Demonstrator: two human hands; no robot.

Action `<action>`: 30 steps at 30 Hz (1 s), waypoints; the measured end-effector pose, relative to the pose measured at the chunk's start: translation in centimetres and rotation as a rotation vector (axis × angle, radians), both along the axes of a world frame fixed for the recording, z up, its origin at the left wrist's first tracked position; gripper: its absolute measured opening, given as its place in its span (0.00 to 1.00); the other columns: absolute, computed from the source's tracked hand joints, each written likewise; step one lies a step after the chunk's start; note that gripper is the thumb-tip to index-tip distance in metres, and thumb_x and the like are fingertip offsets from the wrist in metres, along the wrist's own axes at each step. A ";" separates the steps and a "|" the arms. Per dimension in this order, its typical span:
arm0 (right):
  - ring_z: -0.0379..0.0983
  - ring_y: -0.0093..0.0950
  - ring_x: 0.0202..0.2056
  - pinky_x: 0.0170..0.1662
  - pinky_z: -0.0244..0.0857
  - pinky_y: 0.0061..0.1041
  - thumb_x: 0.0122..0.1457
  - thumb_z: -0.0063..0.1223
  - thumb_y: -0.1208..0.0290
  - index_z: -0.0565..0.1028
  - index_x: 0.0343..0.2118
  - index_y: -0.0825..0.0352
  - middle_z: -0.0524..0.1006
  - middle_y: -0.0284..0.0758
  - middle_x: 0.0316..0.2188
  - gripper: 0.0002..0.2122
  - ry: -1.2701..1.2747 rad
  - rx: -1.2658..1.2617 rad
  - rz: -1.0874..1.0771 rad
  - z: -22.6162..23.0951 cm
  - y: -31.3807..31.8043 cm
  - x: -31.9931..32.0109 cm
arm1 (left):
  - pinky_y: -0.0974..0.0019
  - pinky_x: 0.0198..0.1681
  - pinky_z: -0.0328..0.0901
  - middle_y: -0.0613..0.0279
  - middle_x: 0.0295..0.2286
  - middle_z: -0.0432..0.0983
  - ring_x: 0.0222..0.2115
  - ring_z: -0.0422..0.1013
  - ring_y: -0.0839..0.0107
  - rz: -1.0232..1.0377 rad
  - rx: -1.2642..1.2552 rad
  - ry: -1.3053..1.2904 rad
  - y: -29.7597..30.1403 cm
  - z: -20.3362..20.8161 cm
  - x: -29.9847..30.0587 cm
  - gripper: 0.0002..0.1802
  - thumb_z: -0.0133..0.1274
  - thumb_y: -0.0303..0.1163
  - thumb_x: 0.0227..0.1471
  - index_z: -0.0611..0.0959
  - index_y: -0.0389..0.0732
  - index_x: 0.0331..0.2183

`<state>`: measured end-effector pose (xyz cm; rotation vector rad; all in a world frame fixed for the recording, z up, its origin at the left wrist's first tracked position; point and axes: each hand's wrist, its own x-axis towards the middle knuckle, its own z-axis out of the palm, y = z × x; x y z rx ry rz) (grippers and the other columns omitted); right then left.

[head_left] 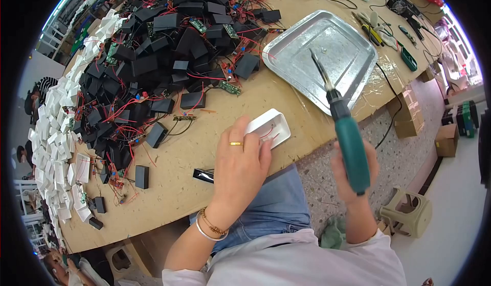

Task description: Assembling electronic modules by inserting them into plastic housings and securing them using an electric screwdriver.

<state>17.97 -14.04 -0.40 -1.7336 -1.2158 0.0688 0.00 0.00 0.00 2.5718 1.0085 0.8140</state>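
Note:
My left hand grips a small white plastic case at its near end, with the thumb at the open side. A red wire lies inside the case; the rest of its inside is hidden by my fingers. On the right, my right hand is wrapped round a green-bodied electric screwdriver with a long thin metal bit. The bit points up and away over a shallow metal tray. A small black open-topped part lies beside my left wrist.
A large heap of black boxes with red wires and circuit boards covers the far left. White cases are piled along the left edge. Pliers and cables lie at the far right. A stool stands on the floor.

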 end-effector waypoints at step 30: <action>0.74 0.25 0.27 0.32 0.67 0.24 0.53 0.63 0.61 0.68 0.44 0.73 0.77 0.36 0.28 0.24 0.228 0.063 0.349 -5.3 -6.9 -2.7 | 0.55 0.46 0.60 0.59 0.48 0.68 0.42 0.67 0.57 0.036 0.219 0.094 0.3 -0.3 1.4 0.09 0.60 0.27 0.45 0.76 0.38 0.30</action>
